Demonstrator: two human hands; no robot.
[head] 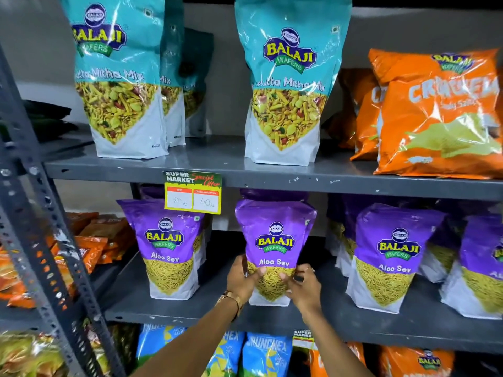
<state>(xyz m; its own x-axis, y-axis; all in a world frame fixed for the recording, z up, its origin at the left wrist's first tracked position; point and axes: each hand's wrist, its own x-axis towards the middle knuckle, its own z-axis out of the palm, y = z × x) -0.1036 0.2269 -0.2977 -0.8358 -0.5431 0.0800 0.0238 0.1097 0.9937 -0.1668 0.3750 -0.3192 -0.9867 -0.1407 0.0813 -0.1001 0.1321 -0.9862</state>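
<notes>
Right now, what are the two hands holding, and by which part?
The middle purple Balaji Aloo Sev pouch. The left hand grips its lower left side, and the right hand grips its lower right side.

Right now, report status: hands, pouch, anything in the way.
Grip by left hand and right hand, low on middle Aloo Sev pouch. Pouch upright on grey shelf. Standing apart: left neighbour pouch, right neighbour pouch.

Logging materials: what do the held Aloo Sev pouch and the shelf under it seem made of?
Aloo Sev pouch: glossy plastic film, going by its sheen and creases. Shelf: probably painted metal, matte grey, with a thin, rigid front lip.
</notes>
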